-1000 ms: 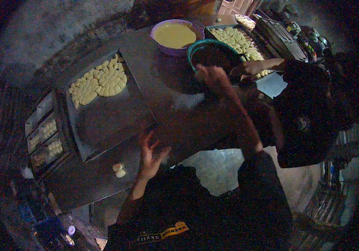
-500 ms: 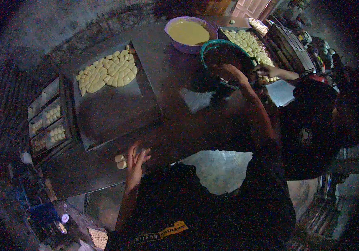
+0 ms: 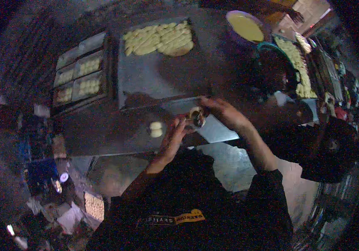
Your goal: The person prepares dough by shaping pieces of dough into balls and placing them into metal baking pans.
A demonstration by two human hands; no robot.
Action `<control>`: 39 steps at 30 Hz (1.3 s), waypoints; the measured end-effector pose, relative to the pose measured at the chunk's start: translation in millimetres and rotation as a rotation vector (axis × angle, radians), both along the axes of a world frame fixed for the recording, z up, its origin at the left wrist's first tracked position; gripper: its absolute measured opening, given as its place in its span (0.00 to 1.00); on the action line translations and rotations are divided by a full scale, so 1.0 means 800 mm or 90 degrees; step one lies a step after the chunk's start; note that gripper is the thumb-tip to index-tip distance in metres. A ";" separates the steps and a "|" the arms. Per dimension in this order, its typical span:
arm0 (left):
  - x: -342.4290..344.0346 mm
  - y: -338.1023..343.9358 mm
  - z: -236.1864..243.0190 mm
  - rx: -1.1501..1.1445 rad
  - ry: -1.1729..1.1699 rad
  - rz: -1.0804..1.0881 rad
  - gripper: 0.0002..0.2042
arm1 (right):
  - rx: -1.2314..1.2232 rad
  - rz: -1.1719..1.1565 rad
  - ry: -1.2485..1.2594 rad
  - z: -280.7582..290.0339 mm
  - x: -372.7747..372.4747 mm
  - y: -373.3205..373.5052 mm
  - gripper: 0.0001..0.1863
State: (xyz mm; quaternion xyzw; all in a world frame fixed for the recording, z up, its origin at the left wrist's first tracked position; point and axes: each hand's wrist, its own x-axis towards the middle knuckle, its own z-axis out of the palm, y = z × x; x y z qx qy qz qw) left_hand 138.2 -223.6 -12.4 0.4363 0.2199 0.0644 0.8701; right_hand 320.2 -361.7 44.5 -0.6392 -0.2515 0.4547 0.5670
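Presently I am cupping a dough round with dark filling (image 3: 196,116) between left hand (image 3: 175,136) and right hand (image 3: 223,113), fingers curled around it, over the near edge of the baking tray (image 3: 154,81). Filling step, I judge; next I am needing a gentle pinch-closed, then a spot beside the shaped pastries (image 3: 158,37).

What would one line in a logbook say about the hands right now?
left hand: cupped under dough piece | right hand: pressing dark filling onto it | nearby: two dough balls on counter, baking tray with shaped pieces
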 end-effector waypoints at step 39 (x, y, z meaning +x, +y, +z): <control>-0.124 0.111 0.019 0.430 -0.053 0.016 0.10 | -0.024 -0.126 -0.342 0.025 -0.211 0.075 0.12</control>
